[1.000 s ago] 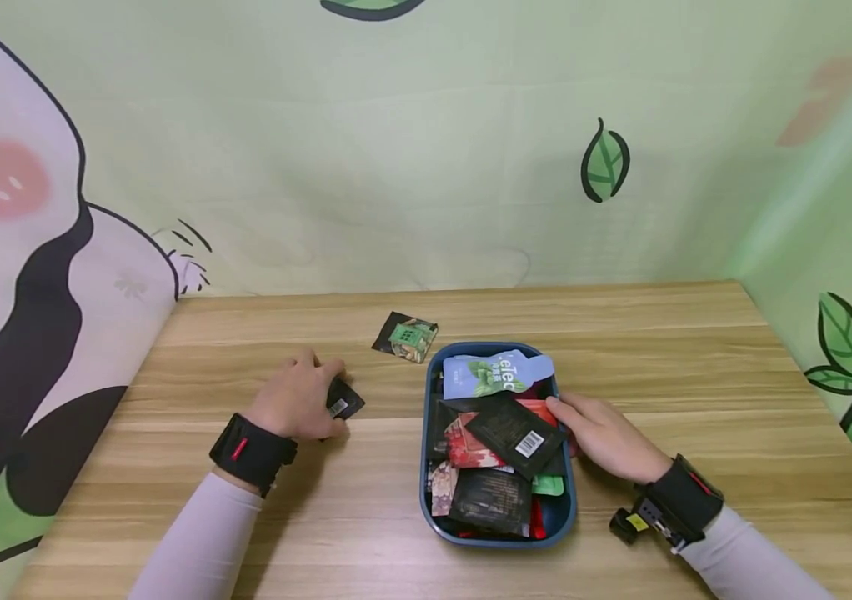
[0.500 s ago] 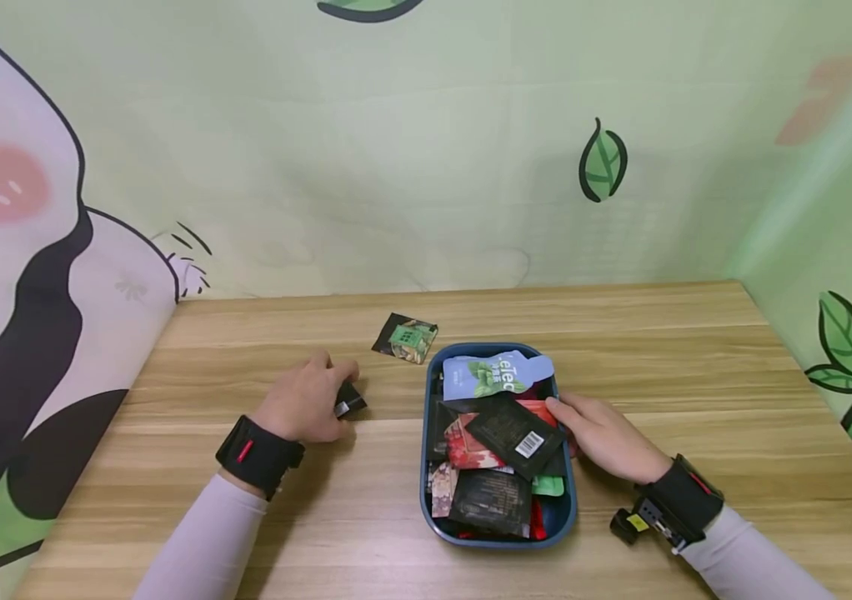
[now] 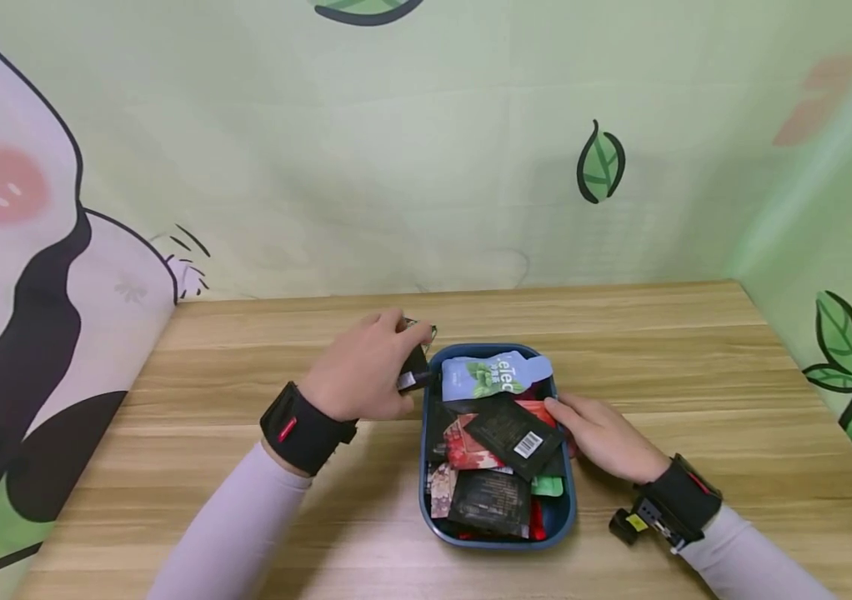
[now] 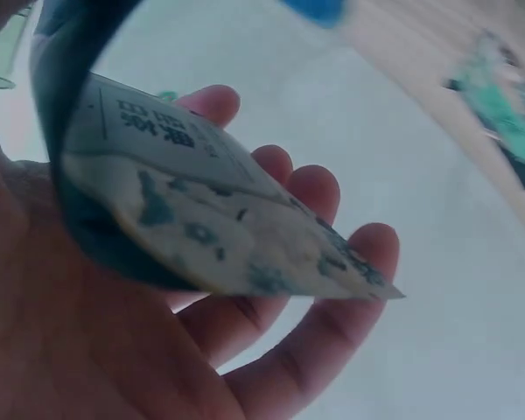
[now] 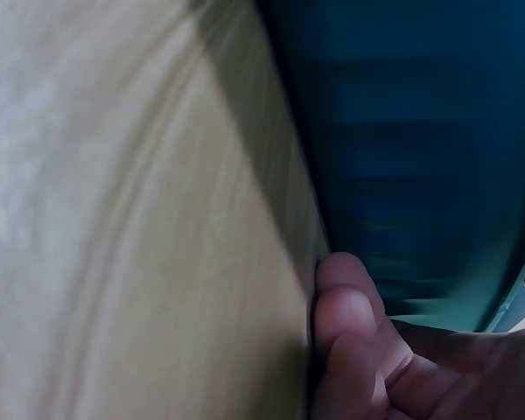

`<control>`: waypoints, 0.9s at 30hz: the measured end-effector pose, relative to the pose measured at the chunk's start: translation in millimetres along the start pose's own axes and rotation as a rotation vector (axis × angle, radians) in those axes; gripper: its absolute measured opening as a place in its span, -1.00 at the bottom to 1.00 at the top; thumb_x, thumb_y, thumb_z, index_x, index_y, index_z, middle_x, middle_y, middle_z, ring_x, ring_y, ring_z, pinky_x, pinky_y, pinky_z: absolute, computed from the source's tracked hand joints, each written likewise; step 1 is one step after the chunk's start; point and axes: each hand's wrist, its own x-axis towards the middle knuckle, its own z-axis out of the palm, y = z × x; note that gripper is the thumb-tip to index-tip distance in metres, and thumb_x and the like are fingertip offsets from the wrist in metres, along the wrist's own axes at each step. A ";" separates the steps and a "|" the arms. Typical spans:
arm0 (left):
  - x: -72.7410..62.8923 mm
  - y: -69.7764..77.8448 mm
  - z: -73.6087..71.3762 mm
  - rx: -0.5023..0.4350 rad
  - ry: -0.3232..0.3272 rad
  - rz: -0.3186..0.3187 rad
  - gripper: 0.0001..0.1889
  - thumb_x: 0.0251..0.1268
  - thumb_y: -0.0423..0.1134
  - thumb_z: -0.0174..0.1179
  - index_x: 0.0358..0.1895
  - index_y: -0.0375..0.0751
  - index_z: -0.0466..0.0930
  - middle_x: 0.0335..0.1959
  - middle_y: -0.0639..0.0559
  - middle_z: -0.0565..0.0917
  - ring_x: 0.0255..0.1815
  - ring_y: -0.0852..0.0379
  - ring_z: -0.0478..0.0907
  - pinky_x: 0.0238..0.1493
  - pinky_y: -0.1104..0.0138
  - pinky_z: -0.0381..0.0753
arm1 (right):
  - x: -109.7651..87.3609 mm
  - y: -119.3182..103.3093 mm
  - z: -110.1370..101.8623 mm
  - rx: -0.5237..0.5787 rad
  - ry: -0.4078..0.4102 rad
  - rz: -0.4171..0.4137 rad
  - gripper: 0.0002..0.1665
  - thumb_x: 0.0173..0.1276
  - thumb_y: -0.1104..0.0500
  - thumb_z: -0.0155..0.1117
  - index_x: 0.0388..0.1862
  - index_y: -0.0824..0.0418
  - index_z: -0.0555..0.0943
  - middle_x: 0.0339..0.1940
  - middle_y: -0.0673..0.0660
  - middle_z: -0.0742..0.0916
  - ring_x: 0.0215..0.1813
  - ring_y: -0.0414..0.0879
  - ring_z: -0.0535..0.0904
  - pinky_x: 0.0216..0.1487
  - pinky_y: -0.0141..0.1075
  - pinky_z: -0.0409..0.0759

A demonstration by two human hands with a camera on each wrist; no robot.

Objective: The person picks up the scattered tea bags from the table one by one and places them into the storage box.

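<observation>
My left hand [image 3: 366, 367] holds a black sachet [image 3: 415, 367] beside the far left part of a blue bin's rim [image 3: 501, 544]. In the left wrist view the sachet's pale printed face [image 4: 219, 201] bends across the palm, fingers behind it. Another sachet [image 4: 499, 109], green and black, lies on the table; the left hand mostly covers it in the head view. My right hand [image 3: 609, 433] grips the bin's right side, thumb at the rim. Its other fingers [image 5: 346, 315] are bent against the outer wall [image 5: 402, 131], low by the table.
Inside the bin lie several sachets, among them a black one with a barcode [image 3: 516, 433], a red one [image 3: 469, 446] and a pale blue spouted pouch [image 3: 486, 377]. The wooden table [image 3: 659, 350] ends at a printed cloth backdrop [image 3: 426, 167].
My left hand has picked up the black sachet from the table and carried it right and away from me, to the bin's edge. The right hand and the bin have stayed put.
</observation>
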 end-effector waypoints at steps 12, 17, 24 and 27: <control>36.5 48.9 -24.3 0.019 -0.057 0.124 -0.24 -0.11 0.03 0.59 0.27 0.05 0.50 0.04 -0.06 0.49 -0.18 0.07 0.52 -0.27 0.22 0.66 | 1.3 1.7 -1.1 0.013 -0.010 0.004 -0.39 0.72 -0.18 -0.19 0.20 0.24 0.60 -0.28 0.08 0.72 -0.28 -0.09 0.63 -0.20 -0.31 0.56; 39.6 59.0 -20.6 -0.007 -0.110 0.196 0.21 -0.22 0.41 0.55 0.60 0.13 0.21 0.50 -0.22 0.29 0.35 -0.18 0.47 0.22 -0.07 0.62 | 1.4 0.8 -0.8 0.008 -0.007 -0.006 -0.44 0.72 -0.16 -0.18 0.12 0.19 0.63 -0.32 0.05 0.70 -0.31 -0.09 0.61 -0.26 -0.32 0.55; 34.9 46.8 -15.8 -0.095 -0.195 0.116 0.53 -0.39 0.71 0.37 0.71 0.29 -0.29 0.75 -0.06 -0.34 0.74 -0.27 -0.18 0.47 -0.41 0.19 | 1.3 0.9 -0.8 0.017 -0.017 -0.039 -0.47 0.73 -0.13 -0.18 0.21 0.17 0.61 -0.29 0.05 0.72 -0.29 -0.11 0.63 -0.24 -0.33 0.56; 36.3 29.7 -15.5 -0.124 -0.204 0.051 0.48 -0.31 0.67 0.38 0.71 0.31 -0.32 0.75 -0.07 -0.35 0.73 -0.32 -0.22 0.51 -0.41 0.11 | 0.8 1.4 -0.9 -0.007 -0.006 -0.044 -0.47 0.73 -0.13 -0.17 0.25 0.14 0.61 -0.28 0.03 0.71 -0.27 -0.12 0.61 -0.21 -0.34 0.53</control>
